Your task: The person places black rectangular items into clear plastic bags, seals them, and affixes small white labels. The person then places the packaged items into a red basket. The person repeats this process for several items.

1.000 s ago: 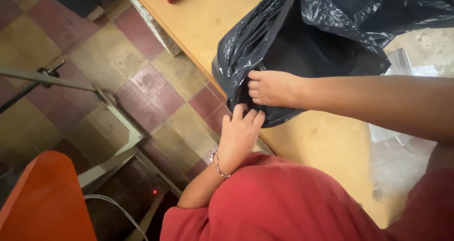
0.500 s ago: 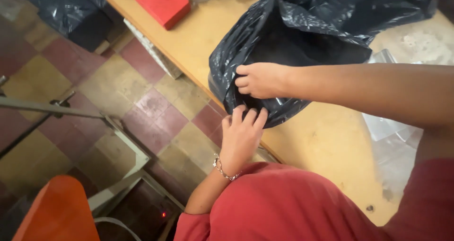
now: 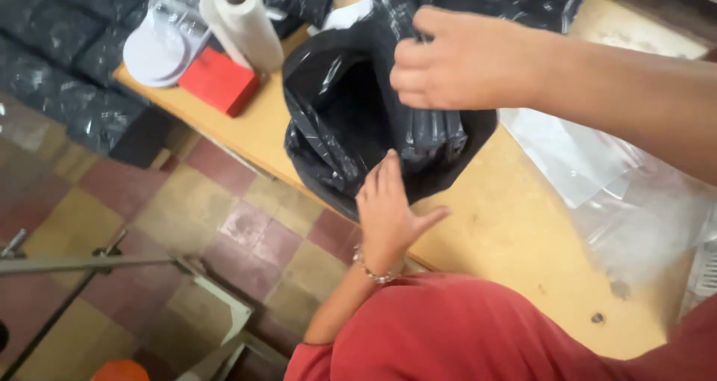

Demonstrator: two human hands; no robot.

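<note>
Nearest the camera, the left hand (image 3: pixel 388 209) lies flat and open against the lower lip of a black plastic bag (image 3: pixel 351 127), fingers together and pointing up, thumb spread to the side; it grips nothing, only presses the film. A thin bracelet (image 3: pixel 370 270) sits at its wrist, above the red sleeve (image 3: pixel 463 329).

The bag rests at the front edge of the wooden table (image 3: pixel 515 231), its mouth gaping toward the person and its lower fold hanging a little over the edge. Above it, the right hand (image 3: pixel 467 60) is closed in a fist around a bunched pleat of the upper rim, lifting it so the opening stays wide.

To do this well, it seems best to keep the raised rim taut while the flat hand slides along the lower lip, so the two layers part cleanly rather than cling. The film looks thin and slippery; a firm pinch near the hem should hold better than a loose handful. Pulling too hard over the table edge could tear it.

To the right lie clear plastic sheets (image 3: pixel 582 157). Farther back on the left stand a red box (image 3: pixel 220 81), a roll of paper towel (image 3: pixel 246 22) and a stack of white plates (image 3: pixel 153 51). More black bags (image 3: pixel 67 67) lie on the tiled floor (image 3: pixel 149 202) beyond.
</note>
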